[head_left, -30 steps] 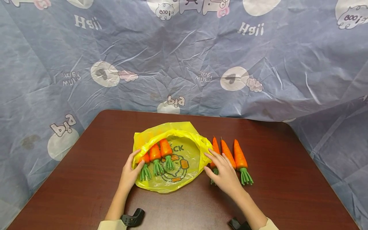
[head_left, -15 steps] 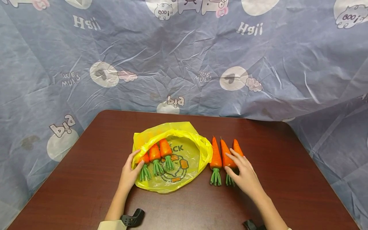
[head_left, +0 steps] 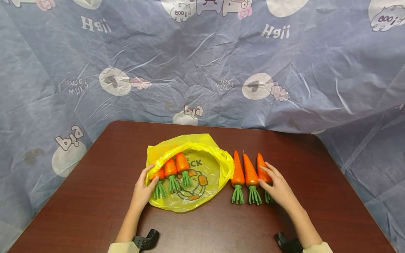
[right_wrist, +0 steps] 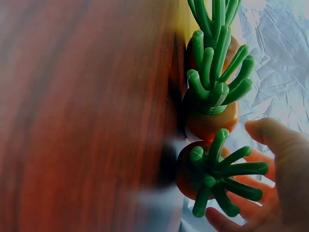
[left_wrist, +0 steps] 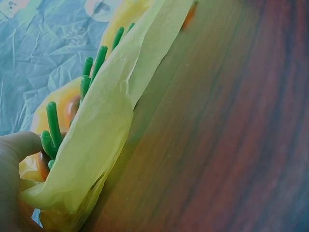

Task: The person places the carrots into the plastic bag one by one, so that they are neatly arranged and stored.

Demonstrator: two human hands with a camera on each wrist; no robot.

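The right hand [head_left: 280,189] spreads its fingers around the rightmost carrot [head_left: 263,174], thumb apart from it, no grip showing; the left hand [head_left: 142,188] pinches the rim of the yellow bag [head_left: 209,175], probably to steady its gaping mouth; three bagged carrots [head_left: 171,168] lie inside, stalks outward; two loose carrots [head_left: 251,172] lie similarly aligned on the desk [head_left: 300,168], perhaps for easy reach.

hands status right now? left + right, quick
Left hand: closed, gripping the bag by its edge.
Right hand: open, holding nothing, fingers spread at the rightmost carrot; can't tell if touching.
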